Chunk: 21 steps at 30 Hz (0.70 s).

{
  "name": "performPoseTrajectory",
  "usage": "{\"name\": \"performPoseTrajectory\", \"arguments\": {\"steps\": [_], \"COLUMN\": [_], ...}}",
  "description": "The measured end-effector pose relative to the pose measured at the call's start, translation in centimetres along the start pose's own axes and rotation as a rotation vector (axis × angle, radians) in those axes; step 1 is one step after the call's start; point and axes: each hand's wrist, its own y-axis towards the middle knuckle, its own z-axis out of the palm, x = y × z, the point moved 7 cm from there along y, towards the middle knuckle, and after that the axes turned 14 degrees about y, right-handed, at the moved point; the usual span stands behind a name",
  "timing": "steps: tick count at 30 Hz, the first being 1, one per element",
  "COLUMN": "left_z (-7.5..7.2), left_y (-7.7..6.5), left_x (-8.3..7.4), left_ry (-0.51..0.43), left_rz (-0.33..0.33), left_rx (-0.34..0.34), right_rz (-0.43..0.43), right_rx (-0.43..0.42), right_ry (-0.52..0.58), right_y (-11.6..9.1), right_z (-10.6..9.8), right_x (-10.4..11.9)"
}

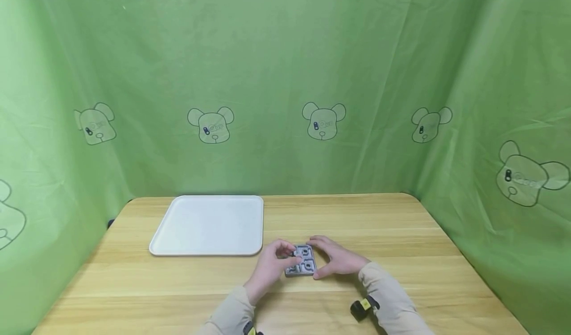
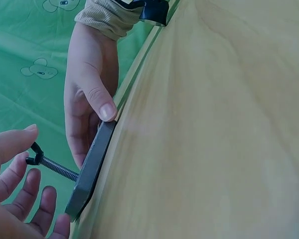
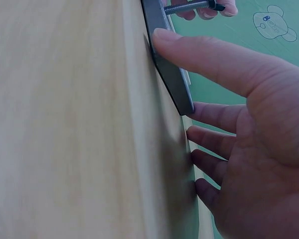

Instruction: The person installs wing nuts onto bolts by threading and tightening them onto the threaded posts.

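Nearer the person than the white tray [image 1: 207, 226] and off to its right, a grey metal plate [image 1: 309, 266] lies flat on the wooden table [image 1: 401, 236]. Its face, with recesses and round holes, points up; seen from above its outline looks close to square, so I cannot tell a long axis for it. One pair of its edges runs roughly along the tray's long sides.

From the half of the plate toward the tray rises a threaded wing screw [image 2: 61, 169], its long axis about square to the plate's face and its black winged end uppermost.

The left hand [image 1: 269, 265], the one closer to the tray, has thumb and forefinger nearly together about those wings, the other fingers fanned loosely apart. On the plate's side away from the tray, the right hand [image 1: 341, 260] grips it in a wide span, thumb at the near corner and forefinger at the far one, the remaining fingers spread beside it. Beyond the tray hangs a green curtain [image 1: 267, 67] printed with bear heads.
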Motion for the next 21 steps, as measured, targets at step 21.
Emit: {"name": "performPoseTrajectory", "arguments": {"steps": [21], "left_z": [-0.61], "left_y": [0.34], "left_x": [0.49], "left_ry": [-0.032], "left_rz": [0.019], "left_rx": [0.164], "right_rz": [0.005], "right_rx": [0.001], "right_ry": [0.003], "right_y": [-0.02], "right_z": [0.01], "right_x": [0.16]}}
